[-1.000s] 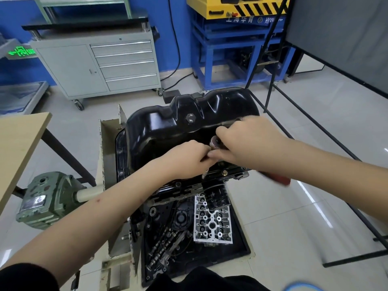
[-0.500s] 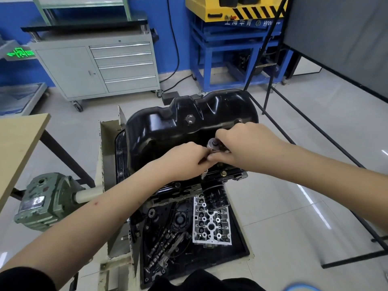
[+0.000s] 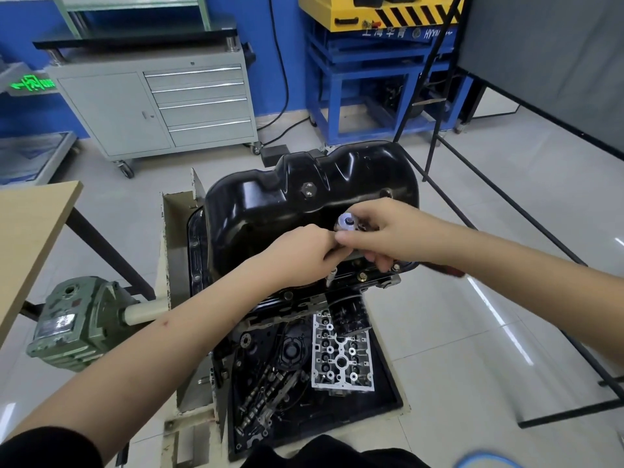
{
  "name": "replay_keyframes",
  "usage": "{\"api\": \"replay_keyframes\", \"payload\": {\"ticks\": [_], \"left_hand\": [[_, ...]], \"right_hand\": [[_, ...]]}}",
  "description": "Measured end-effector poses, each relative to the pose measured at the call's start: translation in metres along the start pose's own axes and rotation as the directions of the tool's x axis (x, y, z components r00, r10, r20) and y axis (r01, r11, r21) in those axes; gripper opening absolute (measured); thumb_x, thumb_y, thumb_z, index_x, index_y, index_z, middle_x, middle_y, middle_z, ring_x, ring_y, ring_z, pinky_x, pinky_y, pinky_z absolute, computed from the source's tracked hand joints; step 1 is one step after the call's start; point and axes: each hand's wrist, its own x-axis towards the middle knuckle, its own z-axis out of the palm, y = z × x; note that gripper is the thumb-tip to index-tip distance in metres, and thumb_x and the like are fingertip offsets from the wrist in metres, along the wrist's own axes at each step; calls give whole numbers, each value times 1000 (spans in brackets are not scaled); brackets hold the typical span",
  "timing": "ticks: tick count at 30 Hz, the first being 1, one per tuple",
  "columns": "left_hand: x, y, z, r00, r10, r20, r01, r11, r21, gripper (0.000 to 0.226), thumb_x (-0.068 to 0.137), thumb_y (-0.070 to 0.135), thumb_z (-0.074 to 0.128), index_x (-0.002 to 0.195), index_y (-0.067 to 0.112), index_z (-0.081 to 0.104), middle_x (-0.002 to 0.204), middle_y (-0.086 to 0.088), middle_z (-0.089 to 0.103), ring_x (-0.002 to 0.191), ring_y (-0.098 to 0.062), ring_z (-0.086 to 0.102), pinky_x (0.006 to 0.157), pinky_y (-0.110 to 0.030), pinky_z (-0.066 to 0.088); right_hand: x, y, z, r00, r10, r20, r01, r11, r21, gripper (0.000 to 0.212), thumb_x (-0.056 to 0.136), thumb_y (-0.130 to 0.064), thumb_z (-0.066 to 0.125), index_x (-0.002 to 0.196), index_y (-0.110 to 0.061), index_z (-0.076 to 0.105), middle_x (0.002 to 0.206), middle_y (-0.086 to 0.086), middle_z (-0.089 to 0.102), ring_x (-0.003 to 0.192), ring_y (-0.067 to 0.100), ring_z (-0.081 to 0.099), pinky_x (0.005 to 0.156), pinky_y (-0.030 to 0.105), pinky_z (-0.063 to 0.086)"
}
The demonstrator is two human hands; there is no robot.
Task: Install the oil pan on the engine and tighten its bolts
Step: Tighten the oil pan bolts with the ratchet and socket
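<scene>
Both hands meet at the pan's (image 3: 270,211) 4 o'clock edge; right hand (image 3: 378,231) grips the ratchet (image 3: 346,222) head; left hand (image 3: 300,258) pinches its extension (image 3: 331,276).

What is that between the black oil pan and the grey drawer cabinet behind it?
In the head view, mostly bare tiled floor, plus a small black block lying just beyond the oil pan, short of the cabinet.

Both forearms are bare from wrist to above the elbow. A black sleeve (image 3: 40,447) covers the left upper arm. The left hand (image 3: 300,256) and right hand (image 3: 381,231) wear no gloves.
</scene>
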Motion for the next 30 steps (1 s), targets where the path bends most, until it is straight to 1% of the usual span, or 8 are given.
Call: {"api": "replay_keyframes", "payload": {"ticks": [3,6,9,12,15,18,25,30], "left_hand": [[4,3,0,1000,-17,26,16,999,32,26,95,27,39,92,9,57,81,-9,62,69,-24,53,64,-33,44],[6,8,-1,998,-33,58,31,999,34,18,91,19,41,74,15,44,87,-13,62,67,-23,49,62,-31,41],[2,6,-5,998,-34,56,37,998,-51,20,91,17,42,79,10,55,82,-11,63,76,-28,58,67,-33,45],[-1,5,-4,998,19,63,-18,999,-29,25,94,26,41,84,11,58,72,0,56,69,-22,55,68,-34,45],[0,3,0,998,30,56,-32,998,47,31,96,31,39,69,17,42,60,8,44,57,-15,44,60,-28,36],[2,2,2,999,16,39,-18,999,49,32,95,33,39,67,20,39,58,9,41,53,-10,41,58,-27,34],[-2,0,3,1000,2,13,-3,1000,18,24,93,35,39,75,19,45,59,8,44,57,-16,46,51,-27,33],[-2,-2,5,1000,-17,-11,17,1000,-2,29,93,34,39,69,18,43,57,7,44,58,-18,47,47,-25,32]], "right_hand": [[-4,-2,24,978,208,28,-155,624,766,19,93,-16,50,75,-15,46,45,-6,37,32,3,30,34,14,28],[-2,-4,40,957,289,7,-106,329,938,24,94,-14,48,71,-16,42,42,-7,35,31,2,28,34,14,28],[-3,-7,28,980,196,36,-149,599,787,9,95,-12,47,86,-10,48,47,-5,41,33,4,35,35,15,33],[-8,-1,-3,998,-22,57,24,999,-25,23,91,-20,55,111,-11,55,72,-4,57,49,-1,50,48,10,40],[-5,-4,-23,969,-197,147,245,734,-634,45,87,-27,59,131,-26,48,112,-10,59,94,4,54,82,20,43],[-6,-9,-20,977,-190,101,207,696,-687,45,88,-25,57,131,-30,46,120,-3,59,109,19,53,88,37,44],[-8,-1,5,983,-172,-66,90,761,-642,31,89,-48,45,80,-19,39,62,-9,41,56,8,41,49,26,28],[-7,-2,11,992,-91,-84,55,932,-359,22,90,-39,49,92,-17,47,54,-10,48,42,9,51,40,20,37]]}}
